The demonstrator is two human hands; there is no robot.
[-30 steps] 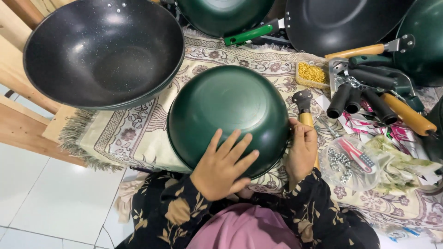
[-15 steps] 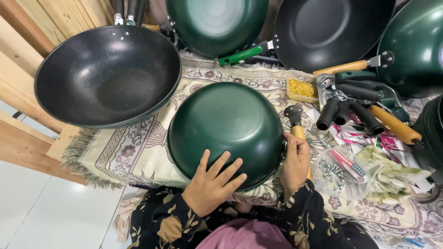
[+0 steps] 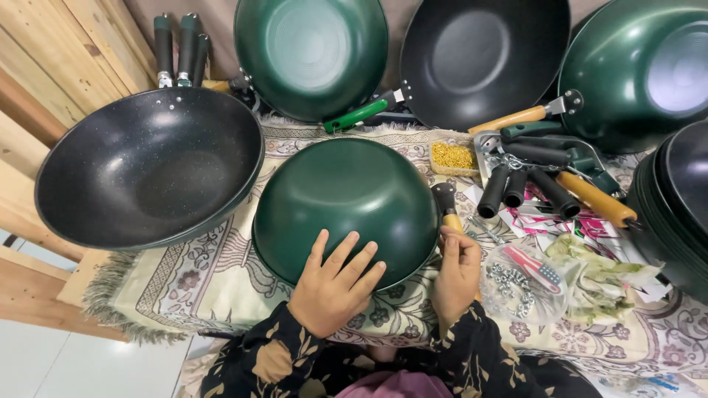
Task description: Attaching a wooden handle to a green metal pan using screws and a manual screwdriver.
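A dark green wok (image 3: pixel 346 203) lies upside down on a patterned cloth (image 3: pixel 214 273) in front of me. My left hand (image 3: pixel 332 284) rests flat on its near side, fingers spread. My right hand (image 3: pixel 457 269) is at the wok's right rim, closed around a wooden handle (image 3: pixel 450 220) with a black metal bracket that meets the rim.
A large black wok (image 3: pixel 147 173) sits at the left. More green and black woks (image 3: pixel 313 51) lean at the back. Loose black and wooden handles (image 3: pixel 546 184), a tray of yellow bits (image 3: pixel 453 156), a bag of screws (image 3: pixel 516 284) and wrappers lie at the right.
The camera view has tilted up, showing more of the woks at the back. Both hands stay on the upturned green wok and its handle.
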